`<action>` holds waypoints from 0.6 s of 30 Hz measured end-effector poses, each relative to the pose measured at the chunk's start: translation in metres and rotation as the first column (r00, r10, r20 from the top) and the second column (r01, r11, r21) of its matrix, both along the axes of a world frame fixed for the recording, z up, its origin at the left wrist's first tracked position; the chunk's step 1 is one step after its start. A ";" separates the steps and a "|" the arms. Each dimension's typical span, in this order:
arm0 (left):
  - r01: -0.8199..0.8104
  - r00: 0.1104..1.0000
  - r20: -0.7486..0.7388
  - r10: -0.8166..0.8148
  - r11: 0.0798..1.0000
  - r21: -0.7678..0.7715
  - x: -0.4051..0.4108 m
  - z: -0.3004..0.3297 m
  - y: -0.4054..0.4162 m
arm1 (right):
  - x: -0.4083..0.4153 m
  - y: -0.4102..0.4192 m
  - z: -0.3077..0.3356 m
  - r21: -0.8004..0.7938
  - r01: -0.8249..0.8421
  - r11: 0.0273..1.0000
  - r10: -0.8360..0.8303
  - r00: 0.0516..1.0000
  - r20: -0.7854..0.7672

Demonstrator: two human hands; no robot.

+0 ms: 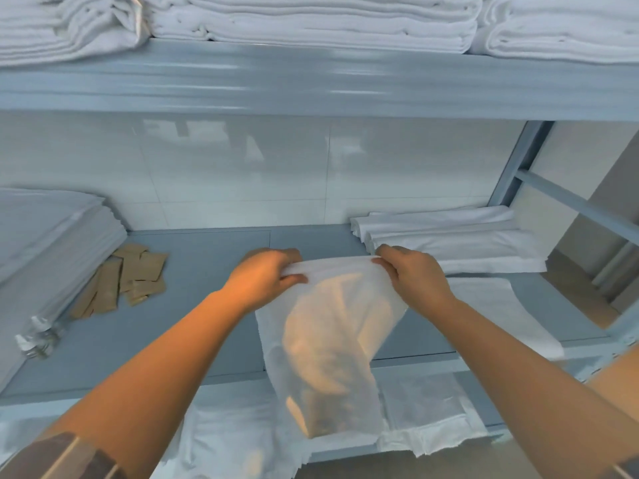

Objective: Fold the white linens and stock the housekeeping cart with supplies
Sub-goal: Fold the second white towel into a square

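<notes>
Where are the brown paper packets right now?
Head view, left side: the brown paper packets lie on the grey shelf, beside the folded white sheet stack.

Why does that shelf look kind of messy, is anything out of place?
Mostly the brown paper packets: they lie scattered in a loose heap on the middle shelf, beside a neatly folded linen stack. The towels elsewhere look tidy.

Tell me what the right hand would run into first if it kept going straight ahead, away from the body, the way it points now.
Probably the folded white linens stacked at the back right of the shelf. The right hand, pinching the white cloth, sits just in front of that stack; depth is hard to judge, so it might pass over them.
</notes>
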State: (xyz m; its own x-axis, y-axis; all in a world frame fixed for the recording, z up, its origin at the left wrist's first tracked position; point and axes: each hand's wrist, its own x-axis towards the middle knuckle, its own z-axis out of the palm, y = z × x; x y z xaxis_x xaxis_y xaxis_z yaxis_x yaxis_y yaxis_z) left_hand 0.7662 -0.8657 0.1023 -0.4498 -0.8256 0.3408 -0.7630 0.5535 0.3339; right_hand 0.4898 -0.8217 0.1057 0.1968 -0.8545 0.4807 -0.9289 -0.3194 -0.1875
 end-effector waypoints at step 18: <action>-0.293 0.920 -0.264 0.289 0.956 0.025 -0.018 -0.017 0.041 | -0.067 0.034 0.003 0.096 0.298 0.950 -0.307 0.823 0.479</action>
